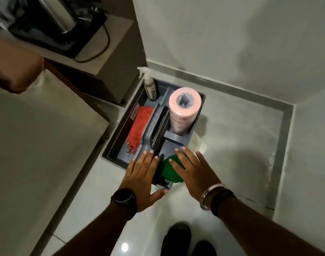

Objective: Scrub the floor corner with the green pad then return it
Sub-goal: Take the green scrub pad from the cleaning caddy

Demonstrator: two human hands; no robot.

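Observation:
The green pad [170, 170] lies in the near right compartment of a dark grey caddy [111, 153] on the floor. My right hand [193, 169] hovers flat over the pad, fingers spread, covering its right part; whether it touches the pad I cannot tell. My left hand [142, 177] is spread open over the caddy's near edge, just left of the pad, with its thumb by the caddy's near corner. The floor corner [285, 111] lies to the right, where a grey skirting meets two walls.
In the caddy stand a spray bottle [150, 85] and a pink paper roll [184, 109], with an orange cloth [139, 126] lying at left. A cabinet [95, 58] with a black appliance stands behind left. My shoes [178, 239] are on the white tiles below.

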